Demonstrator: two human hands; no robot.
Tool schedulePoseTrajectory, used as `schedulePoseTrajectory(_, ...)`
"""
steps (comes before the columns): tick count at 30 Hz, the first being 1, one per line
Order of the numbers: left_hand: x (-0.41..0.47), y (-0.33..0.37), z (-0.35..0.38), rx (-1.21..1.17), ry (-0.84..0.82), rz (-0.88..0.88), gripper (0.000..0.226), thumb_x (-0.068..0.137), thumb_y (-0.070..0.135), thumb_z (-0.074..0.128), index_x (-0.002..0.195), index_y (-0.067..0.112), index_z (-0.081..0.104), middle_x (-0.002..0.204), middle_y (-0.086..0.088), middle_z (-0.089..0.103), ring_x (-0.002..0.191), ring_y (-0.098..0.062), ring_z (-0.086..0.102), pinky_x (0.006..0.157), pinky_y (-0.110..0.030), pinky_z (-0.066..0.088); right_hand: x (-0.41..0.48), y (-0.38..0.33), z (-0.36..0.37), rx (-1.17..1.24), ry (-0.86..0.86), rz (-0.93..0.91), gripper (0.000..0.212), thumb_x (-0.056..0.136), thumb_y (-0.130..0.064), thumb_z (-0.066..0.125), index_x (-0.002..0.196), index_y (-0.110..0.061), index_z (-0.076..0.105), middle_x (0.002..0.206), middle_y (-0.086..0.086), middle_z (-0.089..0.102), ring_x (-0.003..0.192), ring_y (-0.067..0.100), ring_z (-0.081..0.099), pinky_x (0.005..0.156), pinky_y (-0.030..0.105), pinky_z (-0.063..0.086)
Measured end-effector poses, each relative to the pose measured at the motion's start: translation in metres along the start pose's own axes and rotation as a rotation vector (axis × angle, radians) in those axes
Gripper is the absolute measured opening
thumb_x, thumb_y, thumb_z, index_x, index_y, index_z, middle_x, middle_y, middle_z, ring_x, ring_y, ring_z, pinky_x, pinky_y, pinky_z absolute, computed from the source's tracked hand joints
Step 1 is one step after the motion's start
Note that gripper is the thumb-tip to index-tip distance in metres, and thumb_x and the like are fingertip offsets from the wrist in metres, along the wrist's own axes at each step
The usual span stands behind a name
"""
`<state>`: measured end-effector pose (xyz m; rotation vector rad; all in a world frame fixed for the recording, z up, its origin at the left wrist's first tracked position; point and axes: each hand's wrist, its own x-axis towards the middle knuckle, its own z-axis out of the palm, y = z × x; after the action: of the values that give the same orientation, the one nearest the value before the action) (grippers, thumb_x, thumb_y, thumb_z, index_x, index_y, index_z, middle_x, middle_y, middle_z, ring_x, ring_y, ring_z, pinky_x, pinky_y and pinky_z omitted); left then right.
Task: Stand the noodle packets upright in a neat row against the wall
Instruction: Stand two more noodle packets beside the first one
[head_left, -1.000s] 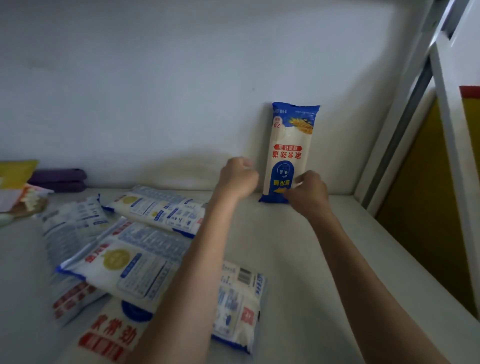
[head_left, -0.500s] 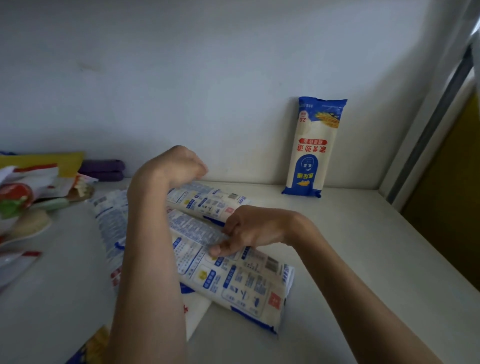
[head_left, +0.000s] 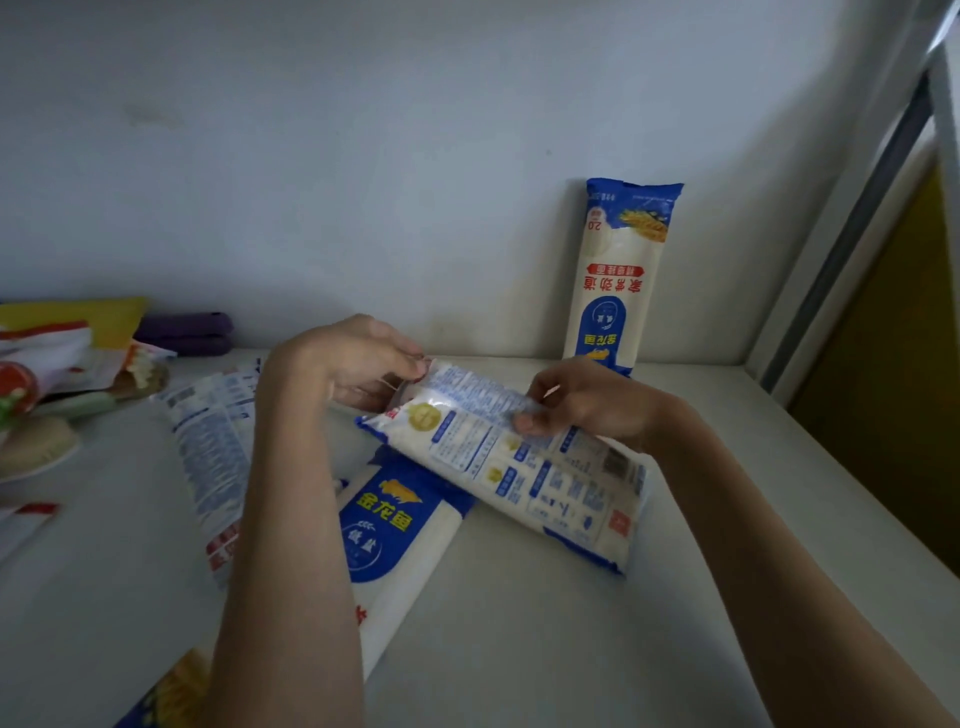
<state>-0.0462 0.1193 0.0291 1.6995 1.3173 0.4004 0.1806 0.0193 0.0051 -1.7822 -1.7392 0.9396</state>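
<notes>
One blue-and-white noodle packet (head_left: 618, 280) stands upright against the white wall (head_left: 363, 171), upside down, at the right. In front of it both hands hold a second packet (head_left: 524, 467), back side up, its far end lifted off the shelf. My left hand (head_left: 358, 364) grips that far end. My right hand (head_left: 582, 400) pinches the upper edge near the middle. Under it lies another packet (head_left: 395, 525) face up. One more packet (head_left: 213, 452) lies flat to the left, partly behind my left forearm.
At the far left sit a plate (head_left: 31, 447) with food wrappers, a yellow packet (head_left: 78, 317) and folded purple cloth (head_left: 187, 332). A metal frame post (head_left: 852, 228) bounds the white shelf (head_left: 545, 649) on the right.
Both hands have left the standing packet and moved back left. They have taken hold of the top lying packet and raised its far end. The camera has turned left.
</notes>
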Motion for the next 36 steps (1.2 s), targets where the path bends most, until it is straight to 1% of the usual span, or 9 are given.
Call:
schedulePoseTrajectory(7, 0.006, 0.01, 0.025, -0.282, -0.083, 0.075, 0.034, 0.085, 0.032, 0.073, 0.107, 0.007, 0.068, 0.103, -0.015, 0.075, 0.093, -0.027, 0.074, 0.081, -0.04, 0.06, -0.007, 0.031, -0.021, 0.389, 0.342, 0.034, 0.019, 0.08, -0.022, 0.076, 0.08, -0.008, 0.063, 0.09, 0.009, 0.075, 0.081, 0.025, 0.073, 0.069, 0.036, 0.059)
schedulePoseTrajectory(10, 0.011, 0.025, 0.049, -0.442, -0.132, 0.161, 0.041, 0.082, 0.03, 0.076, 0.113, 0.003, 0.067, 0.105, -0.014, 0.076, 0.096, -0.026, 0.074, 0.086, -0.04, 0.059, -0.007, 0.031, -0.026, 0.548, 0.466, 0.045, 0.027, 0.077, -0.02, 0.079, 0.092, -0.004, 0.063, 0.091, 0.01, 0.076, 0.078, 0.026, 0.075, 0.068, 0.038, 0.061)
schedulePoseTrajectory(16, 0.014, 0.051, 0.073, -0.663, 0.129, 0.287, 0.025, 0.076, 0.01, 0.081, 0.098, 0.005, 0.071, 0.095, -0.013, 0.077, 0.083, -0.025, 0.076, 0.071, -0.039, 0.062, -0.003, 0.028, -0.023, 0.692, 0.507, -0.115, 0.027, 0.071, -0.012, 0.082, 0.073, -0.008, 0.055, 0.091, 0.012, 0.076, 0.087, 0.029, 0.074, 0.078, 0.041, 0.059)
schedulePoseTrajectory(21, 0.012, 0.061, 0.07, -0.698, 0.281, 0.448, 0.027, 0.074, 0.0, 0.08, 0.098, 0.012, 0.073, 0.093, -0.006, 0.078, 0.085, -0.021, 0.075, 0.078, -0.039, 0.062, -0.002, 0.027, -0.027, 0.661, 0.474, -0.176, 0.034, 0.073, -0.01, 0.081, 0.097, 0.001, 0.058, 0.102, 0.013, 0.075, 0.092, 0.025, 0.074, 0.08, 0.037, 0.06)
schedulePoseTrajectory(25, 0.015, 0.059, 0.074, -0.698, 0.313, 0.543, 0.033, 0.079, 0.0, 0.076, 0.112, 0.007, 0.071, 0.093, -0.001, 0.077, 0.084, -0.014, 0.075, 0.078, -0.028, 0.06, -0.001, 0.039, -0.023, 0.299, 0.318, -0.022, 0.044, 0.071, -0.009, 0.082, 0.111, -0.005, 0.066, 0.105, 0.004, 0.074, 0.096, 0.02, 0.071, 0.08, 0.034, 0.059)
schedulePoseTrajectory(28, 0.022, 0.046, 0.069, -0.586, 0.177, 0.553, 0.027, 0.083, 0.009, 0.074, 0.109, 0.012, 0.07, 0.097, 0.002, 0.077, 0.087, -0.011, 0.074, 0.079, -0.029, 0.06, 0.005, 0.045, -0.01, 0.329, 0.445, -0.011, 0.033, 0.074, -0.002, 0.079, 0.104, 0.002, 0.068, 0.099, 0.007, 0.073, 0.091, 0.024, 0.07, 0.068, 0.028, 0.061)
schedulePoseTrajectory(31, 0.035, 0.029, 0.078, -0.358, 0.054, 0.398, 0.039, 0.074, -0.001, 0.079, 0.107, 0.016, 0.067, 0.103, 0.0, 0.074, 0.087, -0.009, 0.071, 0.077, -0.026, 0.059, 0.015, 0.042, -0.002, 0.329, 0.562, 0.0, 0.024, 0.078, -0.003, 0.076, 0.101, -0.002, 0.071, 0.098, 0.005, 0.072, 0.088, 0.02, 0.069, 0.069, 0.028, 0.059)
schedulePoseTrajectory(34, 0.049, 0.019, 0.092, -0.333, 0.124, 0.32, 0.039, 0.074, -0.005, 0.079, 0.1, 0.021, 0.064, 0.109, -0.007, 0.073, 0.092, -0.017, 0.069, 0.085, -0.037, 0.057, 0.028, 0.039, 0.005, 0.316, 0.64, 0.042, 0.025, 0.081, -0.005, 0.074, 0.105, -0.005, 0.072, 0.099, 0.003, 0.071, 0.089, 0.017, 0.066, 0.071, 0.026, 0.054)
schedulePoseTrajectory(36, 0.054, 0.019, 0.095, -0.353, 0.231, 0.364, 0.037, 0.075, -0.002, 0.079, 0.098, 0.023, 0.063, 0.099, -0.001, 0.073, 0.085, -0.011, 0.068, 0.074, -0.027, 0.057, 0.038, 0.036, 0.009, 0.326, 0.705, 0.04, 0.025, 0.081, -0.004, 0.073, 0.106, -0.006, 0.073, 0.097, 0.002, 0.071, 0.086, 0.014, 0.065, 0.07, 0.024, 0.052)
